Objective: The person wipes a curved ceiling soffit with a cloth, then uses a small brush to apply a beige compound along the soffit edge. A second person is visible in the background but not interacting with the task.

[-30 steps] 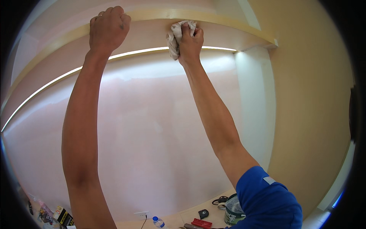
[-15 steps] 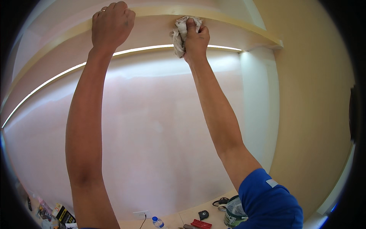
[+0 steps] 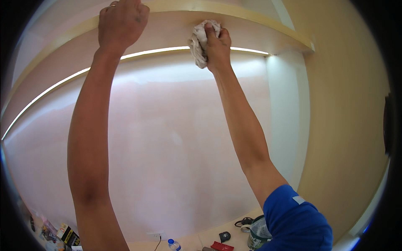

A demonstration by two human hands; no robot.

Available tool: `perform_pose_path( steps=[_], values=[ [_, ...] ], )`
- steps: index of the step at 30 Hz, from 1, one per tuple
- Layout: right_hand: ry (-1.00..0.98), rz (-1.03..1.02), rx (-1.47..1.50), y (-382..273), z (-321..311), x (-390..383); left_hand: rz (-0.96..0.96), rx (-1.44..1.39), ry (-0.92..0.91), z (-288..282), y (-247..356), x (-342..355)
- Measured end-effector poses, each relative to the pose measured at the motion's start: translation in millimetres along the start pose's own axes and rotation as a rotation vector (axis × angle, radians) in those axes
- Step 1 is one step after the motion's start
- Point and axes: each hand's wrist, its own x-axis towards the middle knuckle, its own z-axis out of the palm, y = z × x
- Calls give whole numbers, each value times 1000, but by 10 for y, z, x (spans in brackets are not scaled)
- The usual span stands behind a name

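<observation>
My left hand is raised high at upper left, its fingers curled over the pale wooden front edge of an overhead shelf. My right hand is closed on a crumpled whitish cloth, with the thumb pressed on it, up against the smooth underside of the same shelf, right of my left hand. A lit strip runs along the shelf's back, behind both hands, above a pale pinkish wall.
A cream side panel bounds the right. Along the bottom lie a blue-capped bottle, a black tape measure, red tool, bucket, black cord, wall socket and assorted items at left.
My right hand with the cloth has shifted right and, over the last half second, slightly down along the shelf's underside. My left hand stays on the edge; the view has shifted slightly.
</observation>
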Motion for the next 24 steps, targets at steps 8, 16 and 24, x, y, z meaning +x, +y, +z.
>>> perform_pose_path(
  steps=[8, 16, 24],
  values=[
    [-24, 75, 62, -268, 205, 16, 55, -30, 108, -5, -11, 40],
    [17, 342, 52, 142, -133, -43, -25, 9, 11, -56, 141, 145],
    [45, 0, 35, -247, 85, -70, 65, 34, 121, -47, 87, 135]
  ],
)
